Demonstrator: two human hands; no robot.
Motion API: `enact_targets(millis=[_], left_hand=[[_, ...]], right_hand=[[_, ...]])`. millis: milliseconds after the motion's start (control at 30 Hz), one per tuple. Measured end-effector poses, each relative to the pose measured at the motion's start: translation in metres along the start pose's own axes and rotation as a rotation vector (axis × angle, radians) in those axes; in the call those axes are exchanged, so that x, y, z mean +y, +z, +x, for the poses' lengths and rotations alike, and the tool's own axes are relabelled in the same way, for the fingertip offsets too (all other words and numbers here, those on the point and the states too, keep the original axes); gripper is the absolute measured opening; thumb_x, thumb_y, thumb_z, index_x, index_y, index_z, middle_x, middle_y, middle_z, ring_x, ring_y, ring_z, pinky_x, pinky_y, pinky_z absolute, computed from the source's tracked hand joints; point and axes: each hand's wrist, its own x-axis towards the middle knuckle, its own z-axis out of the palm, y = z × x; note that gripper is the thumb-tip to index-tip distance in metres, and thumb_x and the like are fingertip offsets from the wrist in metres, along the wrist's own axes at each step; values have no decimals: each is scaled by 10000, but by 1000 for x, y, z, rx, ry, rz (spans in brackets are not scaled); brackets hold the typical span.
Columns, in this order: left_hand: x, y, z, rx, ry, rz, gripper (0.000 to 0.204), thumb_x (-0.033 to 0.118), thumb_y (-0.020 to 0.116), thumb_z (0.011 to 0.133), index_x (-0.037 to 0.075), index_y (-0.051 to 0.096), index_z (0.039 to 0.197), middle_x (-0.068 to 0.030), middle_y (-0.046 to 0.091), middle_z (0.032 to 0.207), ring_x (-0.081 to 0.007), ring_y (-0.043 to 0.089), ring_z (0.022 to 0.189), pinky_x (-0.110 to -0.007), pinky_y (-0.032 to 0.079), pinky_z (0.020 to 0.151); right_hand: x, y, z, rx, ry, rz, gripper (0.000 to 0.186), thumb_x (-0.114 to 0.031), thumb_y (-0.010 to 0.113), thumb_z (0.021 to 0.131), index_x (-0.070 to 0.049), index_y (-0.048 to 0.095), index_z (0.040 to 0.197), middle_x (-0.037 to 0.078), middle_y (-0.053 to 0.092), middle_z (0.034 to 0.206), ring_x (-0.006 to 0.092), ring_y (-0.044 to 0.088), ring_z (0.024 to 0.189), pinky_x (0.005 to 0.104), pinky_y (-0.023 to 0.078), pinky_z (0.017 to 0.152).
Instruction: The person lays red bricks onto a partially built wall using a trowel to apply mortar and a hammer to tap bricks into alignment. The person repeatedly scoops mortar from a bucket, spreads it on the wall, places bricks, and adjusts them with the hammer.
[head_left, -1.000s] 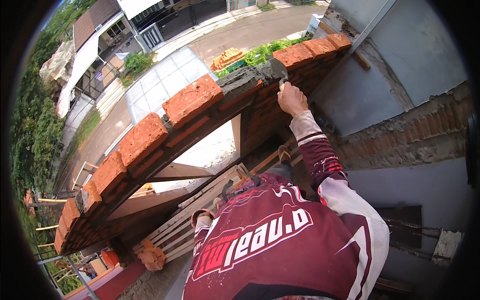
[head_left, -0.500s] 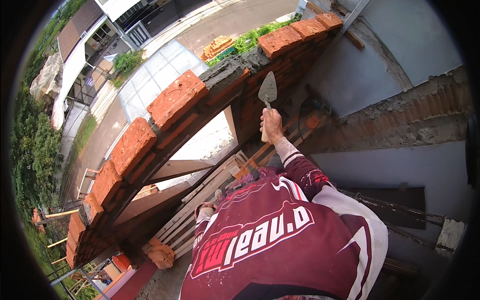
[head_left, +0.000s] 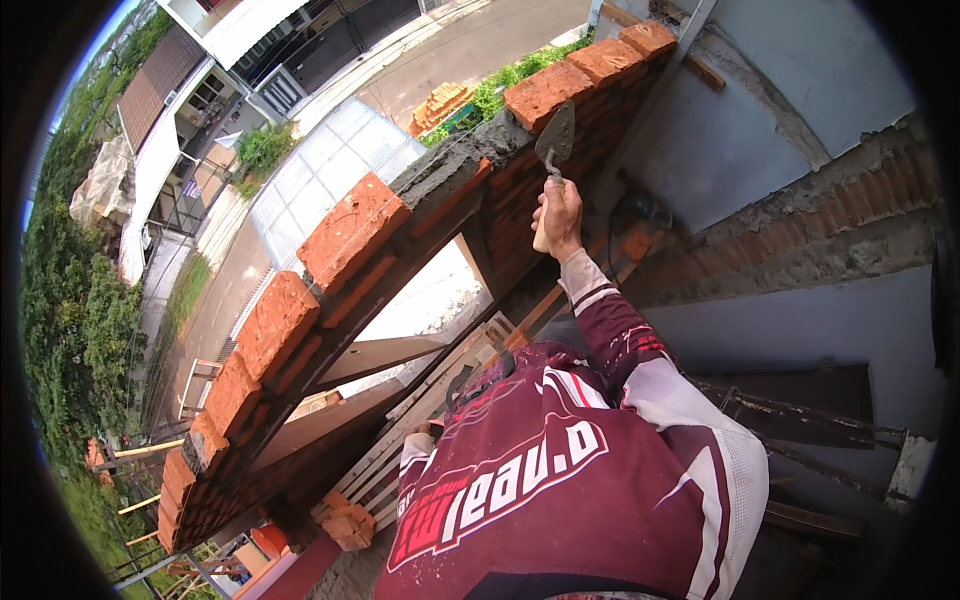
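My right hand grips the pale handle of a trowel, fingers closed, its mortar-smeared blade pointing up against the near face of a red brick on the arched wall; whether it touches cannot be made out. Left of that brick, wet grey mortar fills a gap in the top course, with another brick beyond it and a thin string along the bricks. My left hand is low in the middle, mostly hidden by the maroon jersey, its fingers unseen.
Timber braces stand under the arch, above wooden slats and stacked bricks lower left. A grey wall with a metal post rises at right. Rusty bars jut at lower right. A street lies below beyond the wall.
My right hand lowered the trowel from the mortar gap, blade upright, then raised it again to the brick right of the gap. The whole view has shifted slightly.
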Motion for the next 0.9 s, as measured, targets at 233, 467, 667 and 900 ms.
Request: enact_targets(millis=[233,467,667,900], left_hand=[[-10,21,-4,-16,60,155,435,343,718,871,15,671,1153,-165,729,961,-242,694,874,-379,545,805],[192,42,-59,17,484,116,406,200,737,872,15,644,1220,-188,708,1118,-285,690,1033,-381,537,907],[491,86,-119,61,1558,229,433,222,735,859,38,631,1237,-193,657,1203,-352,628,1135,-406,492,990],[710,141,-94,472,1285,589,965,549,805,720,-22,455,1415,-218,416,1496,-356,343,1425,-482,270,1168]], right_hand=[[-94,-53,165,223,-191,133,311,-281,563,981,-82,402,1157,120,553,1041,227,613,898,436,540,794],[-111,-67,204,326,-357,124,391,-127,683,944,-58,383,1185,112,529,1188,262,606,1078,505,617,814],[-95,-62,213,468,-417,195,442,-106,652,954,-38,349,1269,140,520,1256,296,574,1157,582,588,854],[-52,-50,227,477,-301,318,422,-107,597,986,-55,297,1279,146,470,1293,295,533,1192,614,563,890]])
